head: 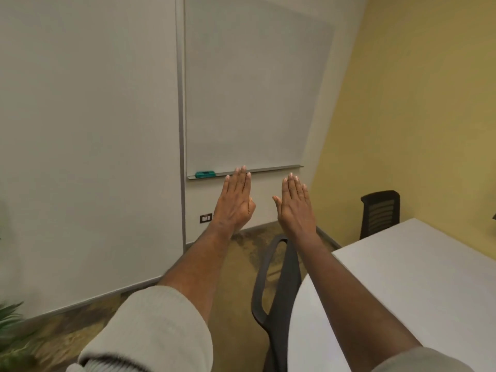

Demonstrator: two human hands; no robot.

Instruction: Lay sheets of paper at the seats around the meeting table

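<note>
Both my arms reach straight out in front of me at chest height. My left hand [236, 200] is flat, back up, fingers straight and close together, holding nothing. My right hand [295, 204] is beside it in the same flat pose, thumb out, also holding nothing. The white meeting table [418, 267] fills the lower right, below and to the right of my right arm. No sheets of paper are in view. A dark office chair [279, 285] stands at the table's near rounded end, under my right forearm.
A whiteboard [249, 87] hangs on the white wall ahead, with a teal eraser [205, 173] on its tray. A second black chair [379, 213] stands by the yellow wall at the table's far side. A plant [10, 334] is at the lower left. The floor is brownish carpet.
</note>
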